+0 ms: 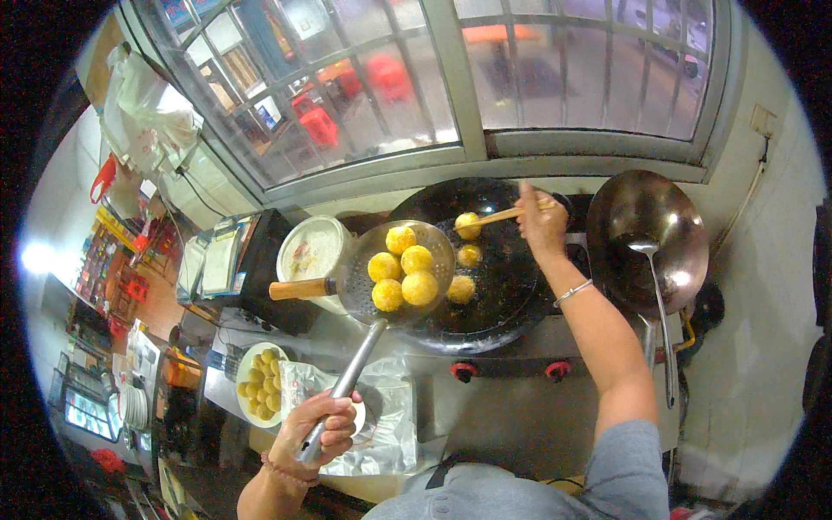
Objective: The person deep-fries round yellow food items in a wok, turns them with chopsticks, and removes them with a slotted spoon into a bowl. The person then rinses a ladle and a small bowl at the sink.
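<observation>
My left hand grips the metal handle of a perforated strainer ladle, whose bowl holds several round golden balls and hangs over the left part of a large dark pan. In my right hand is a pair of wooden chopsticks, their tips at a golden ball in the pan, right of the ladle. Two more balls lie below it in the pan. A wooden handle juts out left of the ladle's bowl; what it belongs to is partly hidden.
A round white tub stands left of the pan, and a wok with a metal ladle is at the right. Nearer are a white plate of several small balls, a silvery plastic bag and red stove knobs. A barred window rises behind.
</observation>
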Motion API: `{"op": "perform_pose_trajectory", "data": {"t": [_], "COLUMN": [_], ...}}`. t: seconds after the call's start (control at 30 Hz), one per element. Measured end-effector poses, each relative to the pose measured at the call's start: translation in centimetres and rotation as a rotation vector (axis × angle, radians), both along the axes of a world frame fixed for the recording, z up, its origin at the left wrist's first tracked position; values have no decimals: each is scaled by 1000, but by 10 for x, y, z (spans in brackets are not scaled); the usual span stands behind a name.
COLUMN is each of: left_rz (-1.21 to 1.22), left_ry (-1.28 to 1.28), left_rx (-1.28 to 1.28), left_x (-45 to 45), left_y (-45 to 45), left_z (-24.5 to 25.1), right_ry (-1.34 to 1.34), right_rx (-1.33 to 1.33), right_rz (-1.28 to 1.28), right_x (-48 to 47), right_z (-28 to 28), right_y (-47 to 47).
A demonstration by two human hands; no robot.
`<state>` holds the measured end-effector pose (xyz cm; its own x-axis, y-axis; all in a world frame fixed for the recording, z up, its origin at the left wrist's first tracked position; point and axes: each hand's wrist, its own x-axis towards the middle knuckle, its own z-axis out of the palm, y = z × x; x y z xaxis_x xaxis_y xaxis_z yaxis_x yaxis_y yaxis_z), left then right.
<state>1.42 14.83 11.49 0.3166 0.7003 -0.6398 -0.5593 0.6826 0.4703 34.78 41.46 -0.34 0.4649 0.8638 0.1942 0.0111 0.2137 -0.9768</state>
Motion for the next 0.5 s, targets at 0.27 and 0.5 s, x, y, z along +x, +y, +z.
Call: {"op": "perform_pose_trajectory", "data": {"t": [0.27,0.5], "left_rz": [-52,-125], "left_ry": [39,60], "left_rx": [-49,11], "left_x": [3,12], "left_y": [3,1], "left_z": [-6,-15], "right_ry": [98,199], "right_rx": [26,140], "right_rz": [-49,38], "right_x": [39,32], "right_z": [17,50], "right_y": [-31,-63]}}
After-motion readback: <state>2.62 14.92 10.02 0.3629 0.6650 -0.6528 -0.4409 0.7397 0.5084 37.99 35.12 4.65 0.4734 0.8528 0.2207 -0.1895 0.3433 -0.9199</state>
